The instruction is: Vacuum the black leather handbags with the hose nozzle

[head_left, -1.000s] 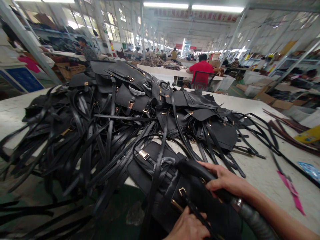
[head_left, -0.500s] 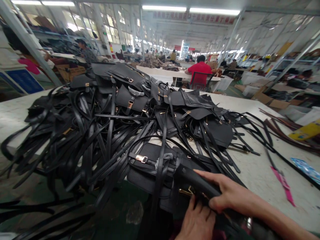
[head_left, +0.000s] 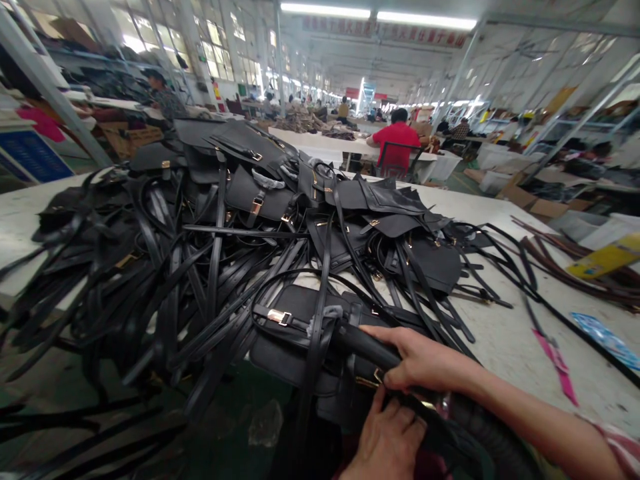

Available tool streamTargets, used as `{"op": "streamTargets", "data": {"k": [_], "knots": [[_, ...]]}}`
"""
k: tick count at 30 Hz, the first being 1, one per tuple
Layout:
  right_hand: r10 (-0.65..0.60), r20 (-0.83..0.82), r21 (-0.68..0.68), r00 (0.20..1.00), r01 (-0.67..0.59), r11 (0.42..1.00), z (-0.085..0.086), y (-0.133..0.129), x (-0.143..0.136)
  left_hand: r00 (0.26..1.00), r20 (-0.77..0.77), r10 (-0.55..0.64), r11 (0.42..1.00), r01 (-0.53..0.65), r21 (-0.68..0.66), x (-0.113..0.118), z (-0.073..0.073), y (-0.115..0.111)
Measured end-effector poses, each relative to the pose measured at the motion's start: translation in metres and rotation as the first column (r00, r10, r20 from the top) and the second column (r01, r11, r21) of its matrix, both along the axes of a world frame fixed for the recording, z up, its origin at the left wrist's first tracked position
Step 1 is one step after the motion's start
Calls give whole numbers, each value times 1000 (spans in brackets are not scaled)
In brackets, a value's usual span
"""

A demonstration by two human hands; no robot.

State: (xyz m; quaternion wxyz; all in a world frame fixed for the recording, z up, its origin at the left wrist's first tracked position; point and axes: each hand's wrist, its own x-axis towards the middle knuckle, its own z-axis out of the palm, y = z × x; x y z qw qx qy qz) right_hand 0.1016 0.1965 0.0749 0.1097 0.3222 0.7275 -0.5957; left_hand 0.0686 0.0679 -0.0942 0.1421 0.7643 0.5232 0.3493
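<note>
My right hand (head_left: 420,360) is closed around a black tube-shaped tool (head_left: 367,345), its front end over a black leather bag (head_left: 285,360) at the table's near edge. A ribbed black hose (head_left: 493,427) runs beneath my right forearm; whether it joins the tool is hidden. My left hand (head_left: 393,437) lies just below, fingers bent and gripping the bag beside a gold buckle (head_left: 379,377). Another gold buckle (head_left: 280,317) and a strap with clear plastic wrap (head_left: 325,313) show on the bag. My left thumb is hidden.
A large heap of black bags (head_left: 260,193) with tangled straps (head_left: 165,267) covers much of the white table (head_left: 505,333). Brown straps (head_left: 575,253), a pink strip (head_left: 557,367) and a blue-white packet (head_left: 605,340) lie to the right. A person in red (head_left: 397,143) sits farther back.
My right hand and the black tool have moved left and slightly up across the bag. More of the ribbed hose shows now. My left hand keeps its hold, and the view has shifted a little.
</note>
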Motion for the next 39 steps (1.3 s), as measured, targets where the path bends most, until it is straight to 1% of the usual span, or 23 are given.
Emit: {"op": "streamTargets", "data": {"k": [2,3,5,6,8,10,13,16,18,19,21,22,23,24,25,27,29,30,31,33,35,37,39], "knots": [[-59,-68,96,996,65,993,-7,-4,-4,998,-18,-52,999,52,-18,-6,13,-2],[-118,-106,100,987,128,987,-10,-6,-2,997,-13,-79,997,78,-23,-13,23,-3],[-267,-159,14,950,272,962,-14,-10,8,998,0,-57,997,57,-57,-35,46,-4],[-337,-170,-45,926,335,941,-15,-12,16,1000,-12,6,996,-7,-84,-50,58,-3],[-433,-192,-114,881,418,901,-16,-16,33,960,-127,249,952,-267,-151,-83,77,6],[-476,-211,-129,854,458,879,-15,-22,50,900,-280,334,900,-393,-189,-113,88,23],[-500,-188,-125,846,484,866,-17,-32,68,880,-375,293,900,-386,-202,-142,94,49],[-484,-138,-87,864,476,875,-19,-41,78,897,-308,318,918,-372,-135,-152,99,54],[-461,-115,-64,880,457,887,-18,-44,82,914,-188,360,916,-384,-114,-152,102,40],[-449,-104,-60,887,445,893,-17,-44,83,920,-111,375,910,-388,-145,-150,102,27],[-420,-91,-71,903,415,907,-15,-43,80,912,42,407,874,-376,-307,-141,94,-5],[-400,-93,-79,912,394,916,-15,-41,77,889,113,443,833,-361,-420,-134,86,-23],[-375,-98,-93,922,366,926,-16,-38,72,847,178,500,775,-346,-529,-126,76,-40],[-350,-102,-121,931,337,933,-18,-35,66,775,247,582,709,-335,-620,-118,65,-56],[-335,-104,-156,936,317,935,-22,-31,59,664,326,673,652,-324,-685,-109,53,-68],[-335,-109,-220,936,306,926,-31,-23,41,356,464,811,568,-290,-770,-93,34,-82],[-380,-137,-227,915,345,911,-40,-16,24,52,525,850,521,-240,-819,-81,25,-81],[-415,-166,-196,894,383,903,-43,-15,18,-59,528,847,506,-214,-836,-77,23,-77],[-452,-201,-157,869,427,890,-44,-15,14,-140,524,840,495,-194,-847,-75,24,-72],[-523,-259,-120,812,510,852,-41,-19,16,-235,526,817,496,-177,-850,-73,27,-61],[-548,-251,-150,798,527,837,-31,-28,28,-277,541,794,508,-186,-841,-73,29,-54],[-497,-162,-208,852,463,861,-20,-41,43,-292,558,777,521,-200,-830,-74,29,-53],[-386,-60,-229,920,364,903,-12,-56,54,-286,568,771,534,-195,-823,-76,27,-55]]}}
